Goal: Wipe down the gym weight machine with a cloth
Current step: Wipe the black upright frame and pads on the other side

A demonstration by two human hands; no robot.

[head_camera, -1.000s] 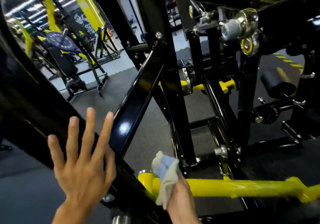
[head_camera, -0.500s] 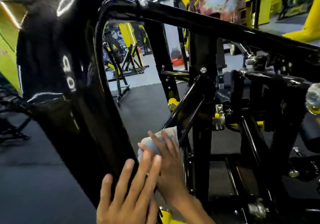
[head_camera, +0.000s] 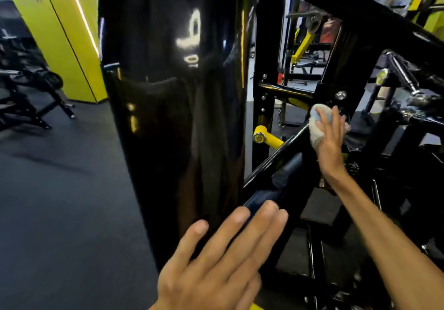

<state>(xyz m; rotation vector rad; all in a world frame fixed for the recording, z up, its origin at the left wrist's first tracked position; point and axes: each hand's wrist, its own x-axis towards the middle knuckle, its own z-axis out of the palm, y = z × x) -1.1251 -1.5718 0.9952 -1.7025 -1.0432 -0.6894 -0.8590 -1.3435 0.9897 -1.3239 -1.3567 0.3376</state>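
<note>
A glossy black weight machine fills the view; its wide black upright (head_camera: pixel 177 117) stands in front of me and a slanted black bar (head_camera: pixel 276 158) runs up to the right. My right hand (head_camera: pixel 329 137) presses a bunched white and pale blue cloth (head_camera: pixel 316 127) against the upper end of that slanted bar, near a bolt. My left hand (head_camera: pixel 223 259) lies flat with fingers together against the foot of the upright and the bar's lower end, holding nothing.
A yellow stub with a chrome end (head_camera: pixel 264 138) sticks out behind the slanted bar. More black frame bars and linkages (head_camera: pixel 396 74) crowd the right. A yellow pillar (head_camera: pixel 62 36) and a bench (head_camera: pixel 28 93) stand at left on dark rubber floor (head_camera: pixel 60 201).
My right hand has slid the cloth up along the slanted bar toward its top. My head has moved closer and left, so the wide upright fills more of the view. The left hand stays on the frame.
</note>
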